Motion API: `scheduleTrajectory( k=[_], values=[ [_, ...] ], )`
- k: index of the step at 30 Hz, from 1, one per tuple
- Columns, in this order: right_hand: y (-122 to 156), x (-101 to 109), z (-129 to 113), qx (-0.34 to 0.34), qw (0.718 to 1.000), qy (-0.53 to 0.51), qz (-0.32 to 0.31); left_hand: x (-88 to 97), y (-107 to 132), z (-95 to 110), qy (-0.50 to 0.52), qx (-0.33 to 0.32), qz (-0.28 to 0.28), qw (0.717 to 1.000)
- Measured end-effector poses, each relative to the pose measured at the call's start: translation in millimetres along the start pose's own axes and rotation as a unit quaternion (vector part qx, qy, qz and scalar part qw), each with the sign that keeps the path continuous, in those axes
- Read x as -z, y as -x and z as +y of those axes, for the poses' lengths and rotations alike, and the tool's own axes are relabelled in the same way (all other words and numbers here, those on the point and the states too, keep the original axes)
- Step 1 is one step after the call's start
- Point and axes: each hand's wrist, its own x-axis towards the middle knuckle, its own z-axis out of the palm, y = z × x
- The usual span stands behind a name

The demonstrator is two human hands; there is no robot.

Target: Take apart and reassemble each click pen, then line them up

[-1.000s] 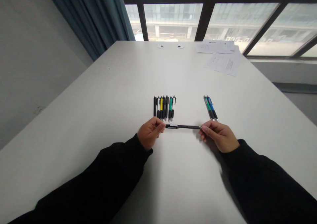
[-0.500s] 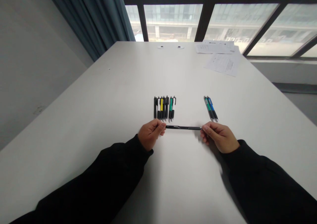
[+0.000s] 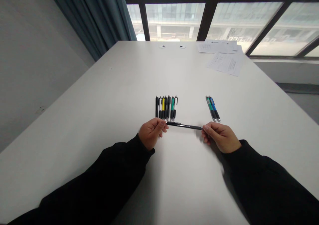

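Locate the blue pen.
In the head view, the blue pen lies right of centre, along the right side of a green pen, just beyond the right hand.

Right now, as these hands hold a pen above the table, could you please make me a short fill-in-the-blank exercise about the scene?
1. The held pen, between the left hand and the right hand, is mostly ____ in colour.
2. In the pair of pens, the green one lies beside a ____ one.
3. The papers lie near the far ____ corner of the table.

Missing words: black; blue; right.
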Motion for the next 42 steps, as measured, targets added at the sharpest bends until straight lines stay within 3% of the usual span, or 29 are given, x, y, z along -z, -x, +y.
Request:
scheduleTrajectory(
  k=[4,6,9,12,15,17,19,31,36,42],
  values=[
    [2.0,-3.4,-1.7,0.005,0.999,0.037,-0.032,-9.9,1.7,5.8,0.101,0.002,0.009,0.995],
    [5.3,-9.4,-4.7,0.003,0.998,0.042,-0.053,-15.5,5.6,10.7,0.1,0.017,-0.029,0.994],
    [12.8,-23.2,-9.6,-0.002,0.995,0.032,-0.096,-20.9,13.3,16.8,0.034,0.026,-0.128,0.991],
    [20.5,-37.2,-13.3,0.0,0.99,0.02,-0.14,-21.7,18.3,19.1,-0.094,-0.051,-0.179,0.978],
    [24.9,-43.6,-14.4,0.011,0.987,0.021,-0.16,-20.5,18.6,17.5,-0.208,-0.179,-0.224,0.935],
    [25.5,-43.3,-13.7,0.016,0.987,0.008,-0.158,-19.8,17.7,15.9,-0.225,-0.223,-0.269,0.909],
    [25.1,-41.5,-12.3,0.017,0.987,-0.014,-0.157,-19.4,17.2,15.3,-0.214,-0.225,-0.296,0.903],
    [24.9,-51.6,-10.8,0.067,0.989,-0.074,-0.11,-22.6,19.1,12.5,-0.063,-0.136,-0.296,0.943],
    [23.5,-47.3,-11.8,0.039,0.984,-0.022,-0.17,-21.7,18.9,13.0,-0.098,-0.112,-0.3,0.942],
    [22.9,-47.6,-12.1,0.038,0.99,-0.061,-0.125,-20.5,17.6,12.1,-0.094,-0.113,-0.307,0.94]
  ],
)
